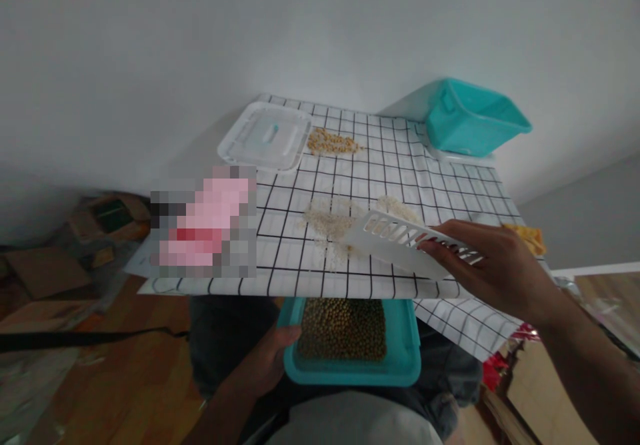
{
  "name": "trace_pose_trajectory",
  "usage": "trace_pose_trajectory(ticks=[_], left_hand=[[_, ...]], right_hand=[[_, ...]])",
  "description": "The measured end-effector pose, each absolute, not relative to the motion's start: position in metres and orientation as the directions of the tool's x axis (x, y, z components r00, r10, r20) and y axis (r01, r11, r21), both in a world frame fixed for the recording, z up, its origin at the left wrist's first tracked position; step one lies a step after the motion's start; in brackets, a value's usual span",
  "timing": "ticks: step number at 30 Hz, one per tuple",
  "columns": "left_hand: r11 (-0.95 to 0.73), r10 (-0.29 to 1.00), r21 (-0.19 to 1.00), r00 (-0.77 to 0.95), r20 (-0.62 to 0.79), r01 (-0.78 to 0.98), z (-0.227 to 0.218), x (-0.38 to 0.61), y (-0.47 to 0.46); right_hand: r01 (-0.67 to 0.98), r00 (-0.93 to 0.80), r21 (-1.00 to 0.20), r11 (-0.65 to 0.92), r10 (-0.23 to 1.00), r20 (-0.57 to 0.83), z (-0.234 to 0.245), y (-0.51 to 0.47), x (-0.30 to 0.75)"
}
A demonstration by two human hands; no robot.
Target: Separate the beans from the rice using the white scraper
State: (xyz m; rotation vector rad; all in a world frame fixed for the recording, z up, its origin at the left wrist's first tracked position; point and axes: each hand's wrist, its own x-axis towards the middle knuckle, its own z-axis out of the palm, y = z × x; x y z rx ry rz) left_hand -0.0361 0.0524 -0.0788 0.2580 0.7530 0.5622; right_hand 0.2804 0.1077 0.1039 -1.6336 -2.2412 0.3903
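Observation:
My right hand (493,268) grips a flat white plastic piece with a row of slots (403,245), tilted on edge over the checked tablecloth. Just left of its tip lies a scattered heap of small pale grains (330,222), and a second pale heap (397,206) shows behind it. Below the table's front edge, my left hand (270,355) grasps the left side of a teal container (353,375) over my lap. Small round greenish-brown beans (345,332) fill the container; the tablecloth edge hides its far side.
A clear lid (267,135) lies at the back left, beside a patch of yellow kernels (333,143). An upright teal bin (473,122) stands back right. A pink blurred-out item (213,215) is front left, a yellow cloth (527,238) right. Cardboard boxes (55,272) sit on the floor.

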Motion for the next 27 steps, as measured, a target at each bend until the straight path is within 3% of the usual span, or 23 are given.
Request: trace_pose_trajectory(ticks=[6, 17, 23, 27], left_hand=[[0.814, 0.578, 0.419, 0.631, -0.517, -0.402, -0.078, -0.032, 0.054], [0.821, 0.571, 0.386, 0.620, -0.538, -0.420, -0.070, -0.022, 0.055], [0.807, 0.589, 0.375, 0.677, -0.442, -0.457, -0.075, -0.019, 0.055], [0.810, 0.584, 0.360, 0.685, -0.435, -0.462, -0.078, -0.019, 0.054]], right_hand=[[0.823, -0.320, -0.466, 0.324, 0.943, 0.090, 0.103, 0.101, 0.281], [0.816, -0.355, -0.455, 0.356, 0.930, 0.091, 0.100, 0.087, 0.282], [0.807, -0.352, -0.438, 0.397, 0.918, 0.182, 0.093, 0.081, 0.285], [0.802, -0.360, -0.448, 0.395, 0.918, 0.165, 0.093, 0.079, 0.286]])
